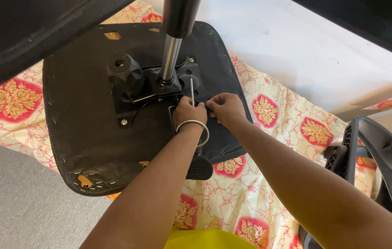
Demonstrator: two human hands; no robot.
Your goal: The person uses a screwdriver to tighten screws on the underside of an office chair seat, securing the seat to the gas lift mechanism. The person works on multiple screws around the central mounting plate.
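The fingers [195,107] of the left hand [189,114] are curled shut around the lower end of a thin metal rod [191,87] (probably a hex key or a slim driver, though its tip is too small to tell), and the rod's long axis runs straight away from the person, up from the knuckles toward the black metal mechanism plate [152,90]. The right hand [226,109] sits just beside the left, touching it at the fingertips; its fingers are bent and pinched in toward the same spot, but whether they grip the rod itself or a small part under it cannot be told, since the left hand covers that place. A silver bangle [195,125] rings the left wrist.

The plate is fixed to the underside of an upturned chair seat [85,133], black fabric stapled round its rim, which lies on a floral cloth [269,138] in cream and red. From the plate's middle a shiny gas-lift column [170,57] rises toward the camera, just left of the rod and nearly parallel to it, and a black knob [124,71] stands farther left. So the rod lies ahead of both hands, its far end over the plate's right edge; the left hand is the one on it. A black plastic chair part [380,161] rests well apart at right.
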